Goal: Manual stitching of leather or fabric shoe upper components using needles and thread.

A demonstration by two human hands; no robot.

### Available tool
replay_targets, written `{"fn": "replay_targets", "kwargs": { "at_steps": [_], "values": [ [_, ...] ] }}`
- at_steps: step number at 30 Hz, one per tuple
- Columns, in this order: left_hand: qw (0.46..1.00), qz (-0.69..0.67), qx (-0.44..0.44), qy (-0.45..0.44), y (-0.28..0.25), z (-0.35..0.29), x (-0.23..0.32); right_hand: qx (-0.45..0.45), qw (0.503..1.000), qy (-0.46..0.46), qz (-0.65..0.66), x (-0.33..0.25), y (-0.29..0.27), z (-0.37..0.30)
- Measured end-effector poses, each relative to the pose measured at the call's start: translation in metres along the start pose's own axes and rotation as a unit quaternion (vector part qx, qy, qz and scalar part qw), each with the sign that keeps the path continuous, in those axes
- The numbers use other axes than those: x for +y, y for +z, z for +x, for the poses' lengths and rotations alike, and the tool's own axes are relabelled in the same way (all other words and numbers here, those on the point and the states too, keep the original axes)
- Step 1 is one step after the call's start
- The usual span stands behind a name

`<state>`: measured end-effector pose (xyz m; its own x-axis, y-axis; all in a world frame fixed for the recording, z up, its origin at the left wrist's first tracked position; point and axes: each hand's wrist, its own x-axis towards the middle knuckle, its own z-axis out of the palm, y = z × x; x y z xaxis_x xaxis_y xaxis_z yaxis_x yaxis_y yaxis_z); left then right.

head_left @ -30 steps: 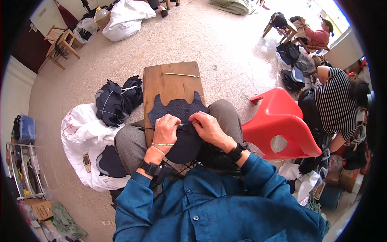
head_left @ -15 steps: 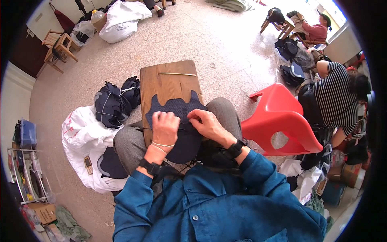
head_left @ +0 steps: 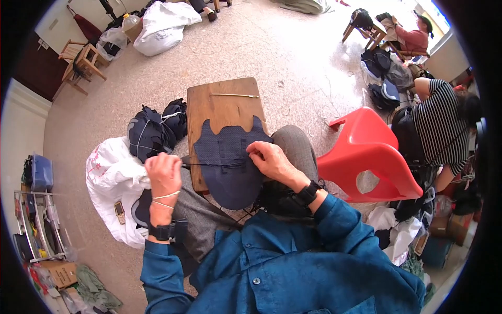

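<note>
A dark navy fabric piece (head_left: 230, 191) with two pointed tabs at its far end and a rounded near end lies over a wooden bench (head_left: 222, 107) and my lap. My left hand (head_left: 163, 175) is off to the left of the fabric, its fingers closed on a thin dark cord (head_left: 201, 164). That cord runs taut across to the middle of the fabric, where short dark strips show. At the fabric's right edge my right hand (head_left: 274, 162) is pinched closed; what sits between its fingertips is hidden. A thin pale stick (head_left: 234, 96) lies on the far end of the bench.
Tied bundles of dark fabric (head_left: 149, 131) and a white sack (head_left: 112, 167) with a phone (head_left: 120, 213) on it lie left. A red plastic chair (head_left: 366, 157) stands right, beside a person in a striped top (head_left: 442, 123). Another person (head_left: 415, 39) sits far right.
My left hand has moved left from over the fabric, drawing the cord out with it. The right hand stays at the fabric's right edge. More of the fabric's middle now shows.
</note>
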<state>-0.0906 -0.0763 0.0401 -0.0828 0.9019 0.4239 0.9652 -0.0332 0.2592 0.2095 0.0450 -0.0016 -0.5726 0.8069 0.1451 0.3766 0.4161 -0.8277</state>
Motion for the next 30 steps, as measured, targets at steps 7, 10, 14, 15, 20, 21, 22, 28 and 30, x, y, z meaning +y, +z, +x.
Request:
{"fn": "replay_targets", "kwargs": {
  "at_steps": [7,10,14,15,20,21,22,28,30],
  "values": [
    [0.951,-0.309,0.021,-0.019,0.001,0.024,0.081,-0.001,0.993,-0.090,0.075,-0.068,-0.007,0.015],
    [0.929,-0.366,0.018,-0.058,0.004,0.024,0.095,-0.044,0.982,-0.069,0.168,-0.084,0.003,0.014],
    [0.910,-0.403,0.021,-0.090,0.012,0.018,0.097,-0.036,0.951,0.038,0.306,-0.073,0.015,0.010],
    [0.912,-0.400,0.012,-0.087,0.012,0.016,0.098,-0.036,0.950,0.037,0.307,-0.071,0.017,0.009],
    [0.891,-0.438,-0.025,-0.114,0.013,0.009,0.101,-0.013,0.954,0.016,0.298,-0.068,0.019,0.005],
    [0.882,-0.453,-0.028,-0.131,0.012,0.010,0.101,-0.013,0.955,0.016,0.297,-0.072,0.016,0.004],
    [0.871,-0.467,-0.031,-0.148,0.011,0.010,0.101,-0.032,0.937,0.063,0.343,-0.078,0.012,0.003],
    [0.866,-0.476,-0.007,-0.150,0.014,0.007,0.098,-0.051,0.881,0.114,0.457,-0.065,0.027,0.000],
    [0.863,-0.474,0.003,-0.176,0.015,0.002,0.093,-0.041,0.888,0.111,0.444,-0.060,0.028,0.000]
  ]
}}
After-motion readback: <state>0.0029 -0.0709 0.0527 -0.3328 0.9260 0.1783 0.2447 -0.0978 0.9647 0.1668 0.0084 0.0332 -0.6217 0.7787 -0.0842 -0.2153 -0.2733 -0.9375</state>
